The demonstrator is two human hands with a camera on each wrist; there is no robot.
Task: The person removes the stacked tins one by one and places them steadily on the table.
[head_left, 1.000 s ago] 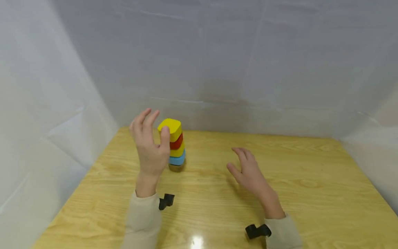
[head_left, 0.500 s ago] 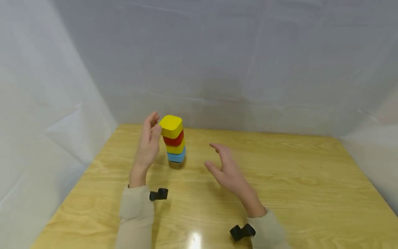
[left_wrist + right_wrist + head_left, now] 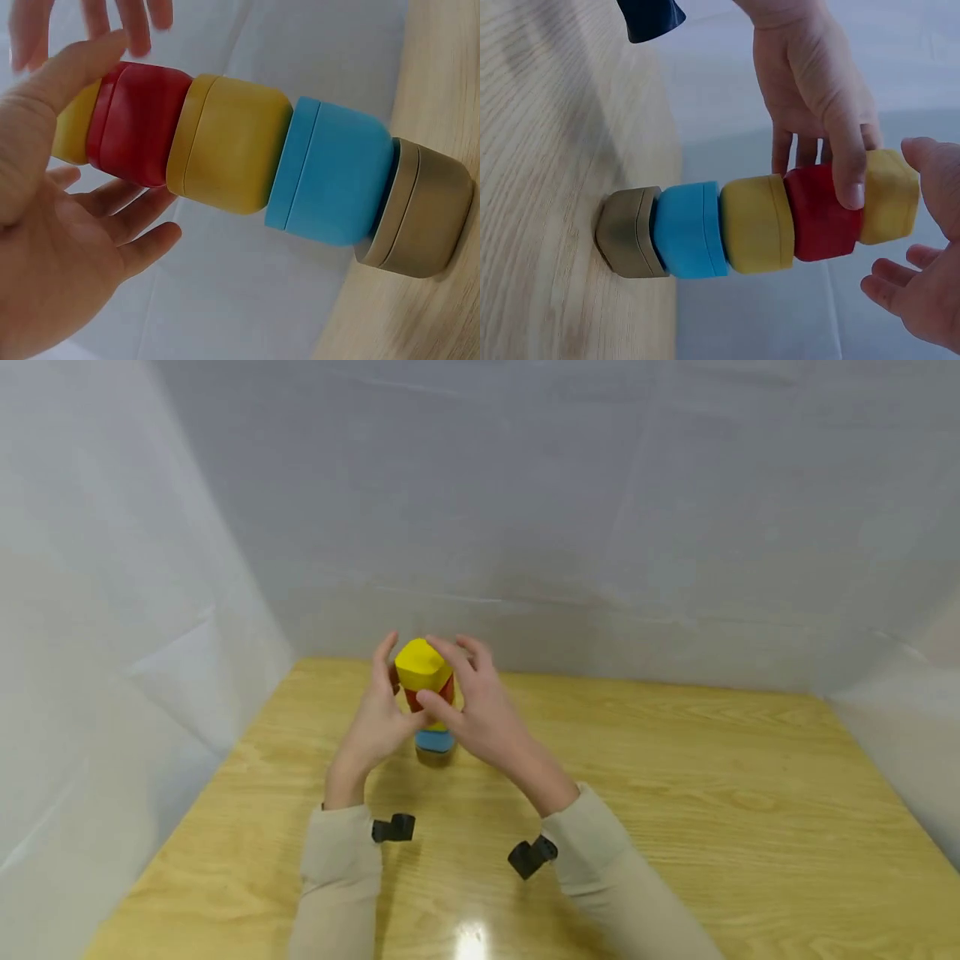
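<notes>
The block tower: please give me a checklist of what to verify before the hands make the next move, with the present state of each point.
1. Block tower stands upright on the table: ok.
2. Gold base block sits flat on the wood: ok.
3. Order from the base up is gold, blue block, yellow, red block, yellow: ok.
4. Left hand touches the tower: ok, its thumb lies on the red block and top yellow block.
5. Right hand has a firm hold: cannot tell, its fingers look apart from the blocks.
6. Blocks are evenly aligned: not ok, the upper ones sit slightly offset.
</notes>
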